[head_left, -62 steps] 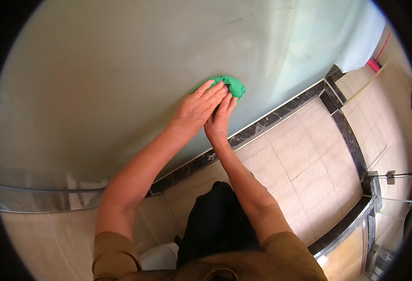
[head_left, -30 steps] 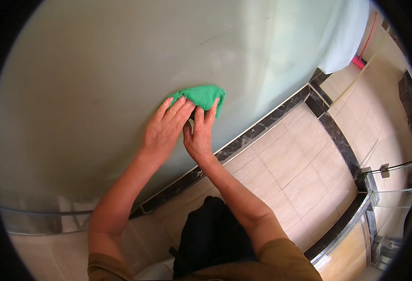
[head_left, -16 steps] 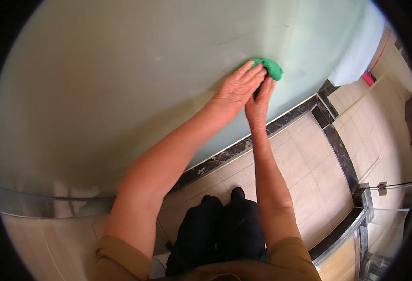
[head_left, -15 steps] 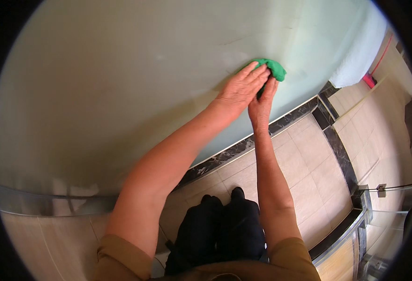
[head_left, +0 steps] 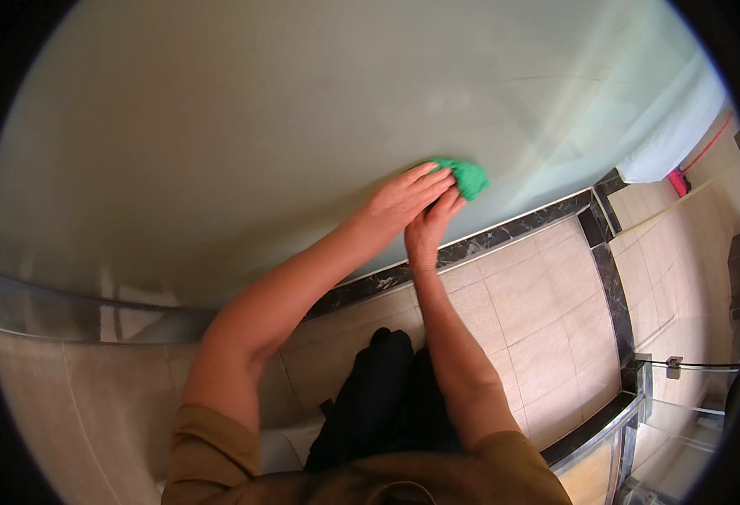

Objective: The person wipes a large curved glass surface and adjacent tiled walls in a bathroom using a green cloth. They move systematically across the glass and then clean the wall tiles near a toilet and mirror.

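A broad, smooth, grey-green panel with a glassy sheen filled the upper half and ran on well to the left of both hands and above them. Beyond its lower edge spread a floor of beige square tiles. Two bare forearms in short brown fabric sleeves reached up from below, with the person's loose black trousers between them. A narrow band of black, pale-veined stone followed the panel's foot, slanting up to the right, and turned a corner there. Near that corner hung a pale blue fabric sheet. At centre, the person's left hand lay on the panel, fingers extended side by side and holding the cloth. The right hand was just below and beside it, narrowed, its fingertips also on the cloth. That bright green, crumpled fabric cloth was under and just beyond the fingers of both hands, bulging out to their upper right, against the panel and a little above the stone band. Smallest, at far right, was a pinkish-red object on the tiles.
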{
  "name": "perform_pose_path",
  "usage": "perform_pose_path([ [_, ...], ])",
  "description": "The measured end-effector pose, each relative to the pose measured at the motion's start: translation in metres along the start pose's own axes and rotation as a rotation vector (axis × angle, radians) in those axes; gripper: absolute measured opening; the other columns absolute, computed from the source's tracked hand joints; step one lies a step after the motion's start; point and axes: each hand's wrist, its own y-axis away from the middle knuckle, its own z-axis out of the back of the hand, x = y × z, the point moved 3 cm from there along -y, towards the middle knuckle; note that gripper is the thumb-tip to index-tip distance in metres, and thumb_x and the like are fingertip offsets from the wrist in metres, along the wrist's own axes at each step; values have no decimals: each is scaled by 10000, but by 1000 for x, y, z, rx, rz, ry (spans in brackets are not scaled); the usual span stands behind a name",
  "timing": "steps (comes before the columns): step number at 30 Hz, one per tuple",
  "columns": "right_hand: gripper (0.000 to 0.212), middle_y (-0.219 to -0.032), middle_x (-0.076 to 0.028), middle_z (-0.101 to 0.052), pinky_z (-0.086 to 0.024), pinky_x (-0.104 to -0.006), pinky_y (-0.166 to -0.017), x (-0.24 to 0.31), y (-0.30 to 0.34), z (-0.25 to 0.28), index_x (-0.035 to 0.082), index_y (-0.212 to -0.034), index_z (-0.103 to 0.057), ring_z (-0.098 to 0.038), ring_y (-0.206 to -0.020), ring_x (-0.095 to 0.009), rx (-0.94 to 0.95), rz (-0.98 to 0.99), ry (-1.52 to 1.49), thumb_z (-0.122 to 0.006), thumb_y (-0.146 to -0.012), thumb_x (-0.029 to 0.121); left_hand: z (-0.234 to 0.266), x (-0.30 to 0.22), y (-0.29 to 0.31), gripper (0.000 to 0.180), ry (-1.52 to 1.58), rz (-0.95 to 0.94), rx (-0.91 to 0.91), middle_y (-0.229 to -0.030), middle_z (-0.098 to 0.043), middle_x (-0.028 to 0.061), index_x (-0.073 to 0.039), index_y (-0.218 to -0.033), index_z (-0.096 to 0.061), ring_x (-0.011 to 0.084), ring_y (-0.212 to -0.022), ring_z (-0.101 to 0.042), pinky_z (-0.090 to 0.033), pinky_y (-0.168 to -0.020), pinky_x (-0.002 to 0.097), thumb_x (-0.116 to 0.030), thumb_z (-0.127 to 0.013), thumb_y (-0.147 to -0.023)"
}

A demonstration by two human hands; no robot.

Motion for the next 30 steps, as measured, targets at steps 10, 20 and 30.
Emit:
perform_pose_path([
  [10, 695, -1417, -293, -325, -279, -505, -1142, 48, 130, -79, -42, -1478, -284, -343, -1329, -467, 104, -119, -88, -663, -901, 39, -17, 1, 159, 643, 33, -23, 90, -1626, -296, -72, -151, -1533, -404, 132, -1506, -256, -125, -1289, 390, -205, -573, -915],
  [20, 799, -1504, -410, -119, -246, -556, -1162, 108, 235, -136, -90, -1482, -232, -220, -1389, -594, 371, -153, -160, -647, -801, -48, 5, 36, 296, 550, 220, 54, 146, -1483, -515, -60, -136, -1435, -525, 110, -1374, -463, -282, -1231, 348, -141, -592, -889],
  [30, 845, -1546, -418, -42, -283, -547, -1161, 159, 271, -142, -67, -1524, -236, -178, -1416, -605, 533, -56, -148, -666, -799, -1, 23, 68, 379, 475, 381, 156, 77, -1421, -581, -34, -105, -1337, -609, 138, -1320, -520, -363, -1180, 392, -118, -612, -863],
])
